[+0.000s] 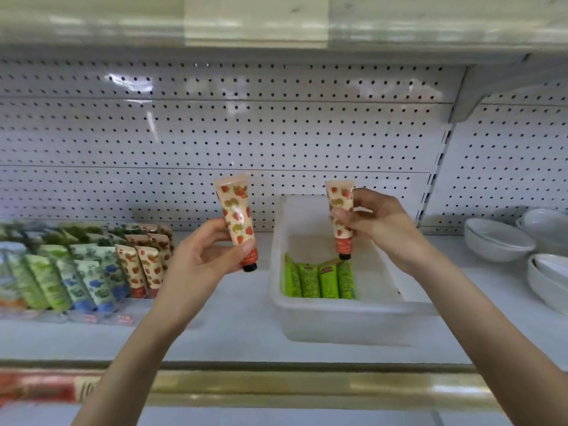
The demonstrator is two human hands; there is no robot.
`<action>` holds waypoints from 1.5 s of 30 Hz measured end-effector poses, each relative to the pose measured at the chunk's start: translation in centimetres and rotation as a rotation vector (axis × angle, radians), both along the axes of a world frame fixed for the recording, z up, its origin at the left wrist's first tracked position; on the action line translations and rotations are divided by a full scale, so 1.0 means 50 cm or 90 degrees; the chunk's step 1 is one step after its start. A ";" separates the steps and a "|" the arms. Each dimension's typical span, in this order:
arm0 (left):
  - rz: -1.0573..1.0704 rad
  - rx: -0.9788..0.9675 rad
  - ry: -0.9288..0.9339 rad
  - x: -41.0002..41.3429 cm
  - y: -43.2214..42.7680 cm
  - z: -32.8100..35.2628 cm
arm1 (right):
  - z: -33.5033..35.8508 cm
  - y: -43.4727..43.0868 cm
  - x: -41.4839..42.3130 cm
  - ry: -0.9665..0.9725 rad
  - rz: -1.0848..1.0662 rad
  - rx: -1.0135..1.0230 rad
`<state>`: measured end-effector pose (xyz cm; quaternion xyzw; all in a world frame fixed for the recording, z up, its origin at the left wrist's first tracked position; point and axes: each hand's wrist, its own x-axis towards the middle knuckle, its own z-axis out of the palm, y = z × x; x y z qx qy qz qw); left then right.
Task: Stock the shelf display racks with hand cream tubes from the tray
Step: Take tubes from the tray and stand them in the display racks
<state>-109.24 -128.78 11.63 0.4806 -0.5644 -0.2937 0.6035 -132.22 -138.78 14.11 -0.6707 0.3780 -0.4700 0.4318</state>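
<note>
Left hand (212, 256) and right hand (379, 224) each pinch a strawberry tube (236, 218) cap-down above the shelf (239, 312), right tube (340, 216) over the tray (332, 321) of green tubes (319, 279); tubes look light, soft, slick, best gripped mid-body.

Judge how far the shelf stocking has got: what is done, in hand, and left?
Done: the display racks at left hold rows of tubes. In hand: the left hand grips the left strawberry tube, the right hand the right strawberry tube, both raised. Left: green tubes lie in the tray.
</note>
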 end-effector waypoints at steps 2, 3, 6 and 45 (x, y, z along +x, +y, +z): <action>0.019 0.003 -0.018 0.018 0.011 -0.004 | 0.006 0.017 0.018 -0.015 -0.001 -0.022; 0.026 0.003 -0.022 0.029 0.016 -0.007 | 0.008 0.025 0.026 -0.019 0.003 -0.031; 0.031 0.003 -0.018 0.055 0.028 -0.012 | 0.010 0.049 0.051 -0.015 0.018 -0.050; -0.047 0.029 -0.001 0.543 0.158 -0.045 | -0.190 0.167 0.645 0.044 -0.149 -0.047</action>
